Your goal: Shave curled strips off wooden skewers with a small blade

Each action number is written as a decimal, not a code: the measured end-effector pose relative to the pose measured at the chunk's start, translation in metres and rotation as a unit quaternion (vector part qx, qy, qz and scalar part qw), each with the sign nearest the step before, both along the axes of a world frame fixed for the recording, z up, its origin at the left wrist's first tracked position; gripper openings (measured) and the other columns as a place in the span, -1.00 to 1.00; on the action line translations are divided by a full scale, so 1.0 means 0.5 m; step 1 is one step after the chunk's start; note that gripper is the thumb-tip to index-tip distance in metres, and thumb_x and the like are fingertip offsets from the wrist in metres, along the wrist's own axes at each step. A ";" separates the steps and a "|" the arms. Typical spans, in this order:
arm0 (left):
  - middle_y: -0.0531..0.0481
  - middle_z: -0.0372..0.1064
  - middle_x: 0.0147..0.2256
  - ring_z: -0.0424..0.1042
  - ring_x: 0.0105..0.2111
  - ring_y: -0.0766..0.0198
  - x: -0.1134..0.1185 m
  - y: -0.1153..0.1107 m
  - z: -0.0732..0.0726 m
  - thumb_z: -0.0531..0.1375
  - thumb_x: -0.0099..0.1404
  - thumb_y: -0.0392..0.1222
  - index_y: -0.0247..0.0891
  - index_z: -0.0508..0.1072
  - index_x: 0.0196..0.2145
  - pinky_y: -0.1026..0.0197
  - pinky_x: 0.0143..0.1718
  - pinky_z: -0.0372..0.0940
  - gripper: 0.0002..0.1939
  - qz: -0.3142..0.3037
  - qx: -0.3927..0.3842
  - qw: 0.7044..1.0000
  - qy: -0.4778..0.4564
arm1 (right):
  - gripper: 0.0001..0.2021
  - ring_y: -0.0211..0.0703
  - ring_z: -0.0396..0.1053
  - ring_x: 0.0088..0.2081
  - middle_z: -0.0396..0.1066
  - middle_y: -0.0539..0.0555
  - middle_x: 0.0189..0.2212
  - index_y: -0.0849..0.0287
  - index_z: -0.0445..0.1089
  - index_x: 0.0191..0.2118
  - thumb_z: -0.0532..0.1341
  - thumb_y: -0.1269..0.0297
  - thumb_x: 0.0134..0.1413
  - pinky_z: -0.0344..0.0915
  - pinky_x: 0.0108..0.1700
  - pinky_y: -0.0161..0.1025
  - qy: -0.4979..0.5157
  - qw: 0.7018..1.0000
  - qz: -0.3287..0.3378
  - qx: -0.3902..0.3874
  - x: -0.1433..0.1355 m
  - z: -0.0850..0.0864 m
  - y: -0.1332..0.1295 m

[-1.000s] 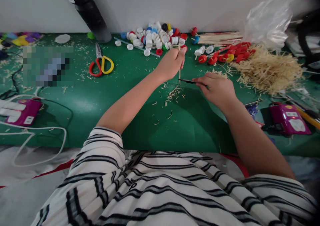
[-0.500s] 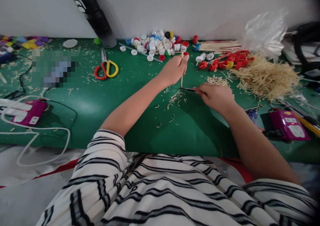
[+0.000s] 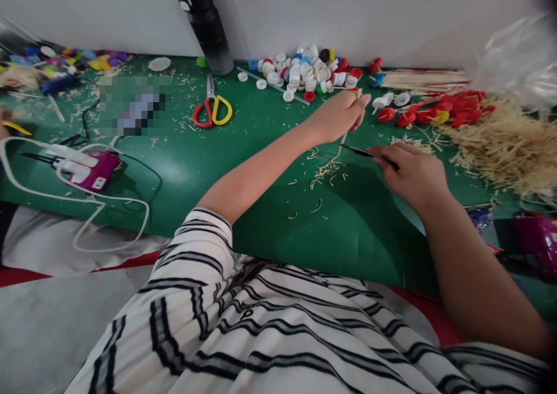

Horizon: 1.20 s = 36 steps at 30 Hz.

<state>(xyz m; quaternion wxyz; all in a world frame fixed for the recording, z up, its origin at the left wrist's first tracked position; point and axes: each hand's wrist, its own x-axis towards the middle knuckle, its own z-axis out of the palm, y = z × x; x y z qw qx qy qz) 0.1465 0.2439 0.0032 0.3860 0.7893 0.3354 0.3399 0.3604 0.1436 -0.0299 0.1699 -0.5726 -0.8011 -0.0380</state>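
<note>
On your green surface [image 3: 183, 167]: scissors [image 3: 212, 108] left of the cap pile [image 3: 304, 72], black bottle [image 3: 206, 22] behind, purple box [image 3: 93, 173] with white cable [image 3: 108, 231], shavings heap [image 3: 505, 144] far right.

A single camera worn on the person's head looks forward and down, from close range, over a striped shirt [image 3: 270, 336] onto a green surface [image 3: 174, 167]. It faces the surface's far edge, where a pale wall [image 3: 348, 11] rises.
</note>
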 end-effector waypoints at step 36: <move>0.12 -0.32 -0.74 -0.30 -0.64 0.38 0.013 0.011 -0.017 -0.01 0.18 0.63 -0.09 -0.11 -0.65 0.11 -0.61 -0.20 -0.24 0.047 -0.220 0.944 -0.243 | -0.52 -0.08 0.44 -0.23 0.55 0.13 -0.11 -0.08 0.34 0.35 -0.04 0.19 0.44 0.09 -0.38 -0.20 -0.056 0.998 0.019 -0.012 -0.074 -0.010 -0.009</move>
